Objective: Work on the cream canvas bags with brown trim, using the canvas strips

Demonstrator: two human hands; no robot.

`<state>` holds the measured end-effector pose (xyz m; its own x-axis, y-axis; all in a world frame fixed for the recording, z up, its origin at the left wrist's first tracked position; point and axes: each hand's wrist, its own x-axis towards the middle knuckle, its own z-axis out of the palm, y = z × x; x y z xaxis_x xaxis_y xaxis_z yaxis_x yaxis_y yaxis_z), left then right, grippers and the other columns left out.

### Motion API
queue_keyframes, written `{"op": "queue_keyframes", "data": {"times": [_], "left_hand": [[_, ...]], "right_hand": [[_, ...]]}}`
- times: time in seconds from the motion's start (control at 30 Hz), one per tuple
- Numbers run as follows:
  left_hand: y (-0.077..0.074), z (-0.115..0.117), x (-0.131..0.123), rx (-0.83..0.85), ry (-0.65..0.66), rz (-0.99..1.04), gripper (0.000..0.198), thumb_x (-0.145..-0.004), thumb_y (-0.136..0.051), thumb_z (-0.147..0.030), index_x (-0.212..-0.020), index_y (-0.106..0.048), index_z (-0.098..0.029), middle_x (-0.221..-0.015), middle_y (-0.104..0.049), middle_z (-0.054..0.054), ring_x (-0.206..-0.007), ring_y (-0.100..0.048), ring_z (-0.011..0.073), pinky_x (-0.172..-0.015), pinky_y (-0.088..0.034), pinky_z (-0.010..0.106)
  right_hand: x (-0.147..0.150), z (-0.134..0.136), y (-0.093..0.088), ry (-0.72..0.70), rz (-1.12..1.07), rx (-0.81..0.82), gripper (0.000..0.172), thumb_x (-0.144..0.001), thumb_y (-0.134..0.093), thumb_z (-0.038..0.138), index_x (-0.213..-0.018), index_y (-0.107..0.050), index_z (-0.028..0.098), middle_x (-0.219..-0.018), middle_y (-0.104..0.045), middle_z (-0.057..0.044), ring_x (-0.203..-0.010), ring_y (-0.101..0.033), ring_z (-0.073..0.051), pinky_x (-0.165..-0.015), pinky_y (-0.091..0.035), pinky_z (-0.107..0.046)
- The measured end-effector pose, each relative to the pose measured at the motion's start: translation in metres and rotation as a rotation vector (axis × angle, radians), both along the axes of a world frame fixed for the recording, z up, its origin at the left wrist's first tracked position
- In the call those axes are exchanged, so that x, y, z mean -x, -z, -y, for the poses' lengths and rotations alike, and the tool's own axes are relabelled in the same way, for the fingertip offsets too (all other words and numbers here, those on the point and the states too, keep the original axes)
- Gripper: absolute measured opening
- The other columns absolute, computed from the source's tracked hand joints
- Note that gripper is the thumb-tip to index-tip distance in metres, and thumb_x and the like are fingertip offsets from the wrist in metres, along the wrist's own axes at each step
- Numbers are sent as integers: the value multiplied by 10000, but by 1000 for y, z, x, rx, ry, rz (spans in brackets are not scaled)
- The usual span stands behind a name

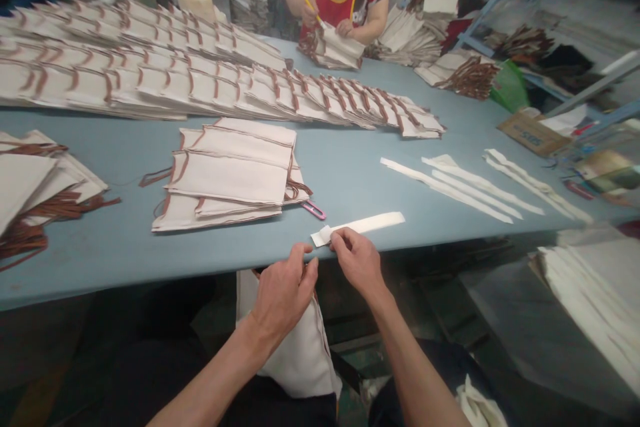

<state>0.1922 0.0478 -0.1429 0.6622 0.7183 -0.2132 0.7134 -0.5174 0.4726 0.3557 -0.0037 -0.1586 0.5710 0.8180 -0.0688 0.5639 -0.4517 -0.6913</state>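
Pinching white strip (377,220) with right hand (359,260) near surface's (350,170) front edge; showing narrow thumb-forefinger gap on left hand (281,288) alongside.

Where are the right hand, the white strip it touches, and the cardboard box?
Right hand (361,264): head view, back of hand.
White strip (376,221): head view, flat stretch.
Cardboard box (533,136): head view, printed side.

I could pass over the smooth blue tabletop (345,167) between the pile of brown-trimmed cream fabric pouches (233,177) and the long, flat off-white fabric strips (465,198). Beyond, overlapping rows of brown-edged cream pouches (223,89) block me; nearer, a pink oblong tool (314,209) and a short off-white fabric band (375,222) obstruct me.
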Motion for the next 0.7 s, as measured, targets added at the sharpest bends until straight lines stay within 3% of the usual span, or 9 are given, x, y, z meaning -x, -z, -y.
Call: {"op": "queue_keyframes", "data": {"times": [0.1,0.23,0.43,0.53,0.7], "left_hand": [[1,2,-11,-12,62,-27,502,-1063,-441,-264,-1555,-409,-172,-964,-819,124,-899,-801,314,-779,-586,368],[8,0,-24,-31,120,-93,548,-1041,-446,-228,-1581,-401,-144,-915,-811,169,-860,-801,346,-766,-600,404],[8,-3,-22,-72,161,-172,564,-1060,-397,-254,-1615,-359,-165,-873,-813,170,-832,-799,368,-755,-606,438],[6,-2,-23,-82,172,-191,572,-1067,-393,-270,-1625,-340,-155,-875,-819,164,-839,-802,352,-765,-611,423],[7,-3,-26,-86,171,-205,567,-1072,-390,-275,-1623,-354,-143,-875,-824,167,-837,-804,370,-768,-621,460]], "right_hand": [[1,0,3,22,-43,-63,280,-928,-552,401,-729,-662,238,-644,-656,30,-639,-577,-178,-624,-352,-268],[-9,4,10,109,-143,-213,323,-941,-501,428,-726,-619,217,-656,-636,21,-610,-554,-164,-601,-402,-262],[-65,16,18,387,-289,-455,304,-960,-571,449,-791,-600,198,-633,-581,35,-596,-547,-151,-544,-424,-247],[-100,16,22,539,-410,-556,267,-1012,-604,419,-941,-645,164,-808,-652,0,-698,-630,-152,-591,-505,-253],[-160,9,23,696,-641,-593,319,-1025,-653,368,-1267,-638,162,-1226,-675,-92,-1004,-698,-227,-850,-613,-418]]}}
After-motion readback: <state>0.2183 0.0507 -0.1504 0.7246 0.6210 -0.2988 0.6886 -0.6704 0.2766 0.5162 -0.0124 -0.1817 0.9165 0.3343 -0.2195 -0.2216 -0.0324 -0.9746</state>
